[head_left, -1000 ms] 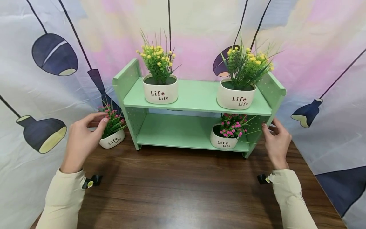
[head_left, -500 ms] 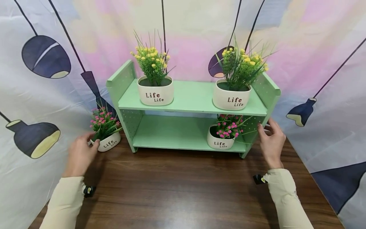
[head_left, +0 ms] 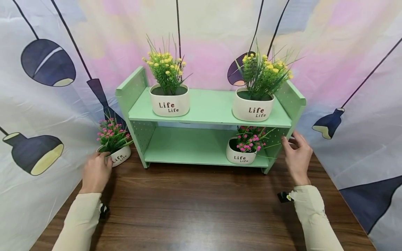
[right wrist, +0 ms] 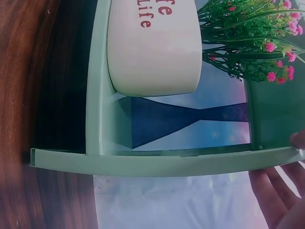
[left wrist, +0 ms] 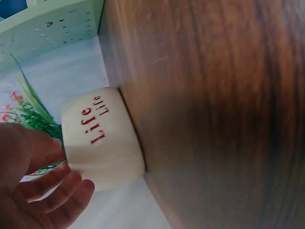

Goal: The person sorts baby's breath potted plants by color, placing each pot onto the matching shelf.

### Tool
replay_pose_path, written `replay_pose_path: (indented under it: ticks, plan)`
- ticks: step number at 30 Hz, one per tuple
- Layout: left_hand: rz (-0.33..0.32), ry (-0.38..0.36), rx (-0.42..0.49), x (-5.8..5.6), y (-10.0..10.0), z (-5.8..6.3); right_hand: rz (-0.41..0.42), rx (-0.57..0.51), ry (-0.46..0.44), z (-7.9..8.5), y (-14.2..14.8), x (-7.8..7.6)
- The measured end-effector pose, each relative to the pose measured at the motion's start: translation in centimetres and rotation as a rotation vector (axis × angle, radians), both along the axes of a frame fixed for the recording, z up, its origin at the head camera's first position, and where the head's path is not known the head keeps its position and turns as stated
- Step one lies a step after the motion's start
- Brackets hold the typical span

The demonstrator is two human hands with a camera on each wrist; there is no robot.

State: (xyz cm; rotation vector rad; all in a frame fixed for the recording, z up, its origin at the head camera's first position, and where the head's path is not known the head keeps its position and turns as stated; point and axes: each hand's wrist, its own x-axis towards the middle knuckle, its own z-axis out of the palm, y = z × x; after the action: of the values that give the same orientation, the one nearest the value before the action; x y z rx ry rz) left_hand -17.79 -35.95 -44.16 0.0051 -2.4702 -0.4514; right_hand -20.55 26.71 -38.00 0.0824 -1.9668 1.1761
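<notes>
On the table left of the green shelf stands a white oval flowerpot marked "Life", holding pink flowers. My left hand grips this pot at its near left rim. In the left wrist view, thumb and fingertips lie right at the rim of the upright pot. At the shelf's right end, my right hand pinches the front edge of the side panel. Seen from the right wrist, the thumb is inside the panel and the fingers are outside it.
Two white pots with yellow flowers, one left and one right, stand on the upper board. Another pink-flowered pot is at the lower board's right. A cloth backdrop hangs behind the brown table.
My left hand has come down from beside the pink flowers to the pot's rim and taken hold there. The right hand stays on the shelf's side panel. The head view has shifted slightly.
</notes>
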Motion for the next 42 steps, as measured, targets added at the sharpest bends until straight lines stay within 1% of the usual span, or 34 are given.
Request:
replay_pose_path:
  ticks: [4,6,12,16,20,25,29,33,37,42]
  plan:
    - [0.011,-0.015,0.010,0.0,0.1,-0.3,0.004,0.008,-0.018,-0.2,0.0,0.0]
    - [0.021,-0.017,-0.002,0.0,0.2,-0.4,-0.001,0.014,-0.028,-0.2,0.1,0.0]
    - [0.059,-0.036,-0.027,-0.6,0.5,-0.7,-0.019,0.020,-0.029,-0.2,0.2,-0.1]
    - [0.098,-0.050,-0.013,-1.0,0.5,-0.8,-0.019,0.016,-0.023,-0.3,0.2,-0.1]
    - [0.135,-0.080,0.009,-1.3,0.5,-0.6,-0.018,0.012,-0.021,-0.3,0.2,-0.1]
    - [0.156,-0.121,0.027,-1.5,0.6,-0.4,-0.022,0.009,-0.022,-0.3,0.1,-0.1]
    - [0.162,-0.149,0.017,-1.1,0.8,-0.2,-0.026,0.008,-0.025,-0.2,0.1,-0.1]
    - [0.155,-0.175,-0.026,-0.6,1.0,0.0,-0.026,0.009,-0.026,-0.2,0.1,-0.1]
    - [0.142,-0.154,-0.071,0.0,1.2,0.1,-0.027,0.010,-0.022,-0.3,0.1,0.0]
    - [0.128,-0.115,-0.101,0.9,1.2,0.1,-0.023,0.002,-0.017,-0.2,0.1,-0.1]
